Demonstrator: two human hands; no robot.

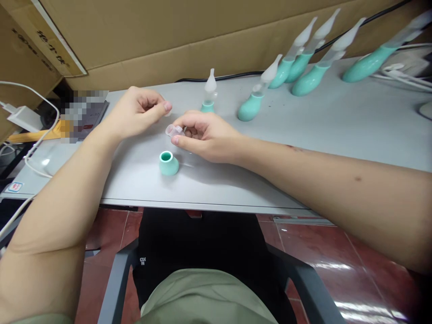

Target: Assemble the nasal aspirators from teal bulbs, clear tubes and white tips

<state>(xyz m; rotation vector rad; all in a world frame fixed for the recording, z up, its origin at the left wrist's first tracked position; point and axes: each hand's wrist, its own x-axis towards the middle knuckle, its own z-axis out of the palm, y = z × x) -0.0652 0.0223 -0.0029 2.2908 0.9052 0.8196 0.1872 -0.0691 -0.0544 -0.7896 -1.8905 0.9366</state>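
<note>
My right hand (209,137) pinches a small clear plastic tube piece (174,130) between thumb and forefinger, above the table. Close by on its left, my left hand (143,110) has its thumb pressed to the curled fingers, and a small translucent piece (168,114) shows at their tips. Its shape is mostly hidden. Below both hands a mint-green rubber bulb (169,164) stands upright on the table, its round opening facing up. Just behind my right hand stands a nasal aspirator (210,89) with a white tip, its green bulb partly covered by the hand.
Several more green-bulbed nasal aspirators (250,106) stand along the back right of the grey table (303,121). A cardboard wall (168,36) and black cable (222,76) run behind. At left lie a white charger (25,118) and cords. Chair armrests (118,283) flank my lap.
</note>
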